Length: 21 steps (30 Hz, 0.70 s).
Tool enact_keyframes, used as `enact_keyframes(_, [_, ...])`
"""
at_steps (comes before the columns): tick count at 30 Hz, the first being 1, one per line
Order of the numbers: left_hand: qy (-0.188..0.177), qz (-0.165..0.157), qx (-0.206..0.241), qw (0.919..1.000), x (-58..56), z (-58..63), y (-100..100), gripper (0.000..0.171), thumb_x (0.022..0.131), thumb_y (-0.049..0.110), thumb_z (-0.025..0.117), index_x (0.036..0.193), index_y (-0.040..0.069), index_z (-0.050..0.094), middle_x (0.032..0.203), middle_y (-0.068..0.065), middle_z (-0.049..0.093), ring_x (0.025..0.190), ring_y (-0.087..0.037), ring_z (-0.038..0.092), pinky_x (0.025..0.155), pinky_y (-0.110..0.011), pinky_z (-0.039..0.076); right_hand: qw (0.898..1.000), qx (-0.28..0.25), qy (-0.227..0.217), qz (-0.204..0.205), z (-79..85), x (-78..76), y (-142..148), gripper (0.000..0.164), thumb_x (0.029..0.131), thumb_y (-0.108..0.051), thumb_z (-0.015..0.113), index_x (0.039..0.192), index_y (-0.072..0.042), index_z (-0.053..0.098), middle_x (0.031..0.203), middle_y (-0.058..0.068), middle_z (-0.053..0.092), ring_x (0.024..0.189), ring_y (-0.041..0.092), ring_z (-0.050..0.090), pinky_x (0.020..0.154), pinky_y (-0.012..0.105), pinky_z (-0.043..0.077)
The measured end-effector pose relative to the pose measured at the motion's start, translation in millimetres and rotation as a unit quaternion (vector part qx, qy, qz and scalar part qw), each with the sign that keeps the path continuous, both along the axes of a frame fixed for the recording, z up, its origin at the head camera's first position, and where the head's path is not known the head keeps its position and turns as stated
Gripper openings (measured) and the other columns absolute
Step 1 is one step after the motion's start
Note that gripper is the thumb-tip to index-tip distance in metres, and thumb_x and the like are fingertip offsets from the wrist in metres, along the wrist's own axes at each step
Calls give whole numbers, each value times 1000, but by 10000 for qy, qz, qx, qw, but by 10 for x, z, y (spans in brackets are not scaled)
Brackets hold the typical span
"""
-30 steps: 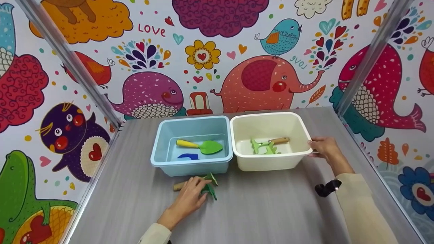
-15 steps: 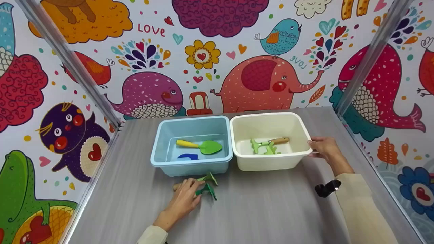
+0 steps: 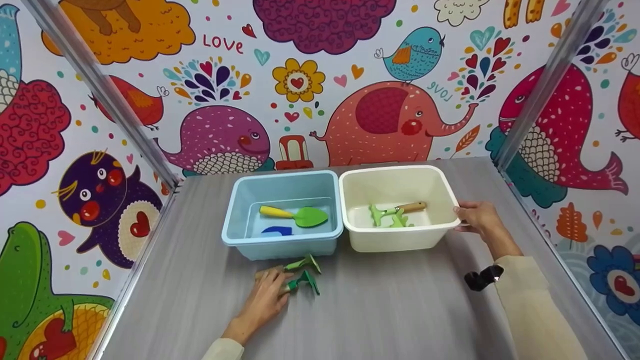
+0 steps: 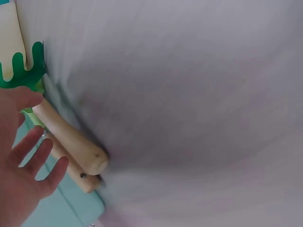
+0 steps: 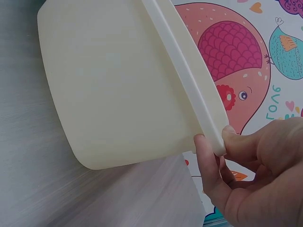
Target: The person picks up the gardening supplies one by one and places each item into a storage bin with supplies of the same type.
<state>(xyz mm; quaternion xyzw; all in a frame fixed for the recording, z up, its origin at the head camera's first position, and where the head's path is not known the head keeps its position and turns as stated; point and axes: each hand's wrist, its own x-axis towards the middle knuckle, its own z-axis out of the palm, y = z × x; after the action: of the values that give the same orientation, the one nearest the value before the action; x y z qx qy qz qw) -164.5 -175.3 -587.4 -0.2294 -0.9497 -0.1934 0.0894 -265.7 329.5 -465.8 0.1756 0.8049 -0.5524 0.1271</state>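
In the head view my left hand (image 3: 263, 297) is over the wooden handles of two small garden tools in front of the blue bin. One is a dark green hand rake (image 4: 28, 75); the other has a light green head (image 3: 305, 263), its kind unclear. The left wrist view has the fingers apart and loosely bent beside the wooden handles (image 4: 71, 137), not wrapped round them. My right hand (image 3: 480, 220) pinches the rim of the cream bin (image 5: 118, 90) at its right end, thumb on one side, fingers on the other.
The blue bin (image 3: 285, 245) stands left of the cream bin. In it lie a green trowel (image 3: 310, 217) with a yellow handle and a dark blue piece (image 3: 278, 230). The cream bin holds light green tools (image 3: 382, 214), one wooden-handled. A patterned wall (image 3: 300, 125) rises behind.
My left hand has slid a little to the left and back along the tools, so more of both green heads shows. The right hand and both bins have stayed put.
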Motion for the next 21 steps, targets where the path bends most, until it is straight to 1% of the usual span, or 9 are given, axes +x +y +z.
enact_keyframes(4, [-254,76,-52,9996,9,-34,-2,40,80,6,81,117,5,65,121,-17,65,113,-35,62,95,-54,51,10000,-26,36,-33,-8,3,0,56,104,-18,53,149,10,35,141,34,50,74,3,63,72,25,60])
enact_keyframes(7, [-539,127,-105,9984,22,-57,6,37,83,6,78,117,4,65,118,-15,66,109,-34,64,93,-54,52,9999,-37,91,-57,-19,5,0,56,103,-17,53,148,11,36,137,33,54,74,2,63,72,24,60])
enact_keyframes(9, [-649,148,-129,9977,30,-65,11,36,84,6,77,118,4,64,117,-15,66,108,-34,64,93,-54,52,9999,-30,90,-66,-26,7,2,55,103,-17,53,148,11,37,136,31,56,74,2,63,73,25,61])
enact_keyframes(10, [-657,154,-151,9976,30,-70,13,35,85,6,76,118,4,64,116,-15,66,107,-34,64,92,-54,52,9999,-24,88,-75,-29,7,6,55,103,-18,54,148,11,38,135,30,57,74,3,64,73,25,61])
enact_keyframes(14, [-457,123,-178,9987,31,-72,7,37,84,4,76,119,5,64,113,-14,66,105,-34,65,90,-54,53,9998,-13,148,-122,-37,8,7,55,102,-16,54,147,13,38,132,32,58,72,2,64,71,25,61])
enact_keyframes(16, [-415,109,-189,9989,33,-69,-2,38,84,3,76,120,5,63,112,-13,66,105,-34,65,89,-54,53,9998,15,175,-129,-42,7,6,55,102,-15,54,146,14,37,132,33,57,71,2,64,70,24,60])
enact_keyframes(21, [-586,120,-177,9981,40,-67,-29,39,85,2,75,122,6,63,110,-12,67,102,-33,67,84,-52,55,9999,89,68,-90,-41,7,-1,56,104,-18,52,148,12,36,137,34,53,73,2,62,72,23,60])
